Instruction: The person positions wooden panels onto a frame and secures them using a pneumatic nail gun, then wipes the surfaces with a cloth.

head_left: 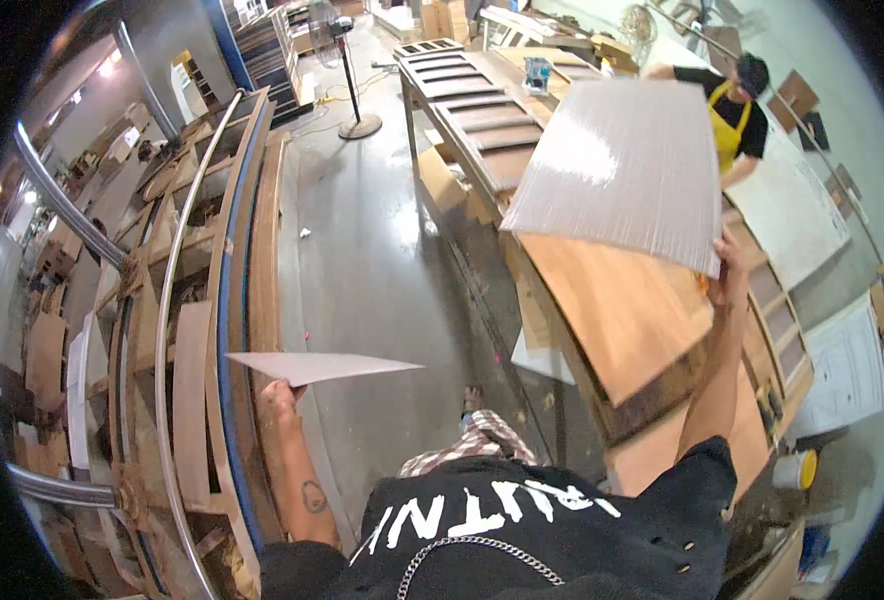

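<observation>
Raised over the workbench is a large glossy grey panel (617, 165) with fine streaks like wood grain. My right hand (730, 268) grips its near right corner. On the other side, my left hand (284, 394) holds a thin pale pinkish-grey panel (327, 366) by its near edge, tilted so that it shows as a narrow wedge above the floor. The fingers of both hands are partly hidden by the panels. Beneath the grey panel lies an orange-brown wood sheet (612, 300) on the bench.
A long workbench bears slatted door frames (482, 125) and a blue tool (537, 75). A co-worker in a yellow apron (727, 130) stands beyond it. At left runs a wooden rack with a metal rail (177, 270). A standing fan (347, 80) stands ahead on the grey floor (362, 240).
</observation>
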Motion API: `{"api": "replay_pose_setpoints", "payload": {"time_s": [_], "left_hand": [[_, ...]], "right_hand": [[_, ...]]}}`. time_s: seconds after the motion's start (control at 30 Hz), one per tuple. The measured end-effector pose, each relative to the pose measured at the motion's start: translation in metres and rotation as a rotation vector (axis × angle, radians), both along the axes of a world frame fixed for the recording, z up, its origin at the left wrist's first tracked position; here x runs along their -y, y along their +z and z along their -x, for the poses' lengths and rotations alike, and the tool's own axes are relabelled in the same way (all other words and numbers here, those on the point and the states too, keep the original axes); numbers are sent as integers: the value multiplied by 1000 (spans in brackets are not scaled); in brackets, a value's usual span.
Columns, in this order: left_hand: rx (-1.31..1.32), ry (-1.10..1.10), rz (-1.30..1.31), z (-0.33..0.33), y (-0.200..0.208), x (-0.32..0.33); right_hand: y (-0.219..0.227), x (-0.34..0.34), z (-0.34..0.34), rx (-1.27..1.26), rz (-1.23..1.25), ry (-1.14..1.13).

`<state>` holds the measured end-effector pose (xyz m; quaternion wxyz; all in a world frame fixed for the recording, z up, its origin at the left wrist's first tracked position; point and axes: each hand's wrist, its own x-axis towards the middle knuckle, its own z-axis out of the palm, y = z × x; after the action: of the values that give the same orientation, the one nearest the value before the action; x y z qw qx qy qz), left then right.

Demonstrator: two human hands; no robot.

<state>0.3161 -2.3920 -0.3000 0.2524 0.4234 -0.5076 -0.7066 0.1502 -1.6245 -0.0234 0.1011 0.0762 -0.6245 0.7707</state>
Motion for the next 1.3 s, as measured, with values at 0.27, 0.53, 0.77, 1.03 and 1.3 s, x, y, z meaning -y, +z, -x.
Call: {"api": "replay_pose_setpoints", "payload": {"time_s": [0.27, 0.53, 0.77, 1.03, 1.3], "left_hand": [[31, 60, -31, 131, 33, 39], [199, -107, 29, 248, 46, 52], [115, -268, 110, 348, 29, 67], [121, -356, 106, 480, 29, 53], [29, -216, 42, 477, 96, 123]], "right_hand": [[-101, 55, 219, 16, 710, -83], [-47, 34, 315, 64, 140, -101], [137, 81, 416, -30, -957, -180], [-182, 202, 616, -297, -1954, 479], [-162, 461, 463, 761, -852, 1015]]}}
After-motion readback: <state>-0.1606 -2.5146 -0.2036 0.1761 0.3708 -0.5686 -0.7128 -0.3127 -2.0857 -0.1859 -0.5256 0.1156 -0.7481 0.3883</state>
